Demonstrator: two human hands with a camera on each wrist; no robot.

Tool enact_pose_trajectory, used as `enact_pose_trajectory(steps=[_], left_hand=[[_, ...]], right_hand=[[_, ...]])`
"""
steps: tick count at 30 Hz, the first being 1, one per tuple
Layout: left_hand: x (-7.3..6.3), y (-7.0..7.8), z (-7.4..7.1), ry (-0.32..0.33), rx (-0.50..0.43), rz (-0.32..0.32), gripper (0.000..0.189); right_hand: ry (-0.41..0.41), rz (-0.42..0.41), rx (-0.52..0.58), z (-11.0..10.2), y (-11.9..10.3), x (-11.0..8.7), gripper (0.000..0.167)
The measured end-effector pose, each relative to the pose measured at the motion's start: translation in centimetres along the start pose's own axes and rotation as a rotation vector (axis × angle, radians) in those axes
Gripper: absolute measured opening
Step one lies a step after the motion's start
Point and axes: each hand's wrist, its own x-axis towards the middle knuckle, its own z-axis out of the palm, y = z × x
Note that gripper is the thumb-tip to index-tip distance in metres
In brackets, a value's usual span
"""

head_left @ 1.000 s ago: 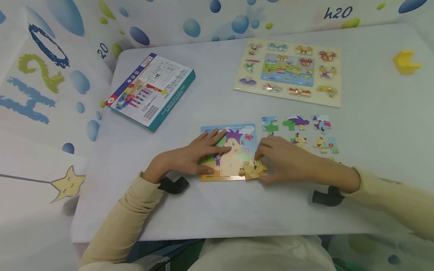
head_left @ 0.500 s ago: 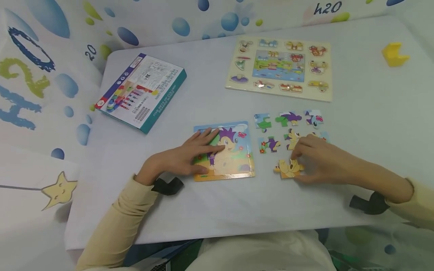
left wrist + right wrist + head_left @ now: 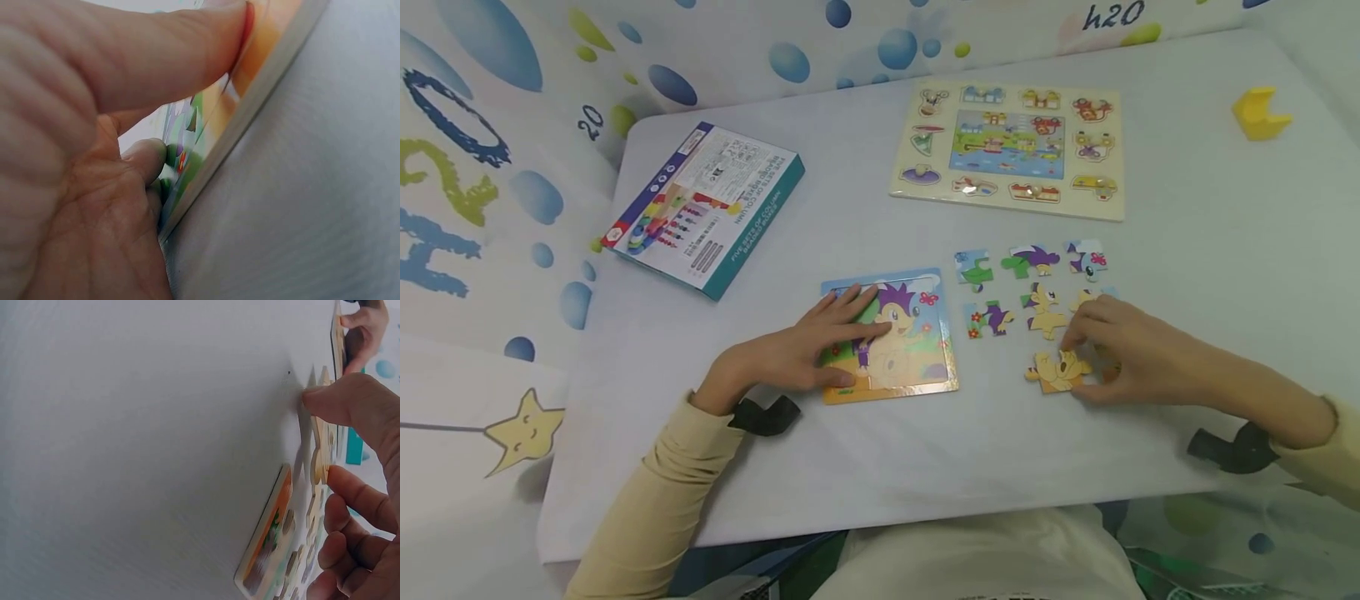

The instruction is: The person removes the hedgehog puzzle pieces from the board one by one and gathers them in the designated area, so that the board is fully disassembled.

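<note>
My left hand (image 3: 808, 346) lies with spread fingers across a puzzle board (image 3: 910, 387) that has a printed purple-haired cartoon animal. In the left wrist view, the thumb (image 3: 181, 53) presses near the board's orange edge. To the right, my right hand (image 3: 1123, 354) pinches a yellow jigsaw piece (image 3: 1060, 372) between thumb and fingers. The right wrist view shows this piece (image 3: 320, 440) edge-on, tilted just off the white tabletop, with a shadow beside it. Just beyond it lie several loose jigsaw pieces (image 3: 1045, 321) in rows, some partly hidden by the right hand.
A larger wooden peg puzzle (image 3: 1007, 187) lies at the back of the white table (image 3: 887, 467). A toy box (image 3: 707, 208) is at the back left, and a yellow plastic part (image 3: 1261, 115) at the far right. Another orange-edged piece (image 3: 269, 528) lies close to the right hand.
My right hand has carried the yellow jigsaw piece rightward, away from the puzzle board's lower right corner toward the loose pieces. The left hand stays on the board. The head view has shifted slightly.
</note>
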Motion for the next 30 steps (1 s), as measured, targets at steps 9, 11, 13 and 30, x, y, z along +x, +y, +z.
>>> enact_pose_trajectory(steps=[9, 11, 13, 30], left_hand=[[-0.02, -0.18, 0.10, -0.002, -0.009, 0.006, 0.068], [-0.05, -0.19, 0.09, -0.002, -0.009, 0.007, 0.068], [-0.02, -0.15, 0.08, -0.002, -0.007, 0.007, 0.068], [0.01, 0.02, 0.03, -0.001, -0.003, -0.011, 0.069]], right_hand=[[-0.020, 0.015, 0.038, 0.15, 0.59, -0.21, 0.042], [-0.020, 0.013, 0.040, 0.15, 0.62, -0.20, 0.042], [-0.017, 0.009, 0.041, 0.15, 0.65, -0.17, 0.042], [-0.020, 0.028, 0.047, 0.10, 0.91, -0.15, 0.040]])
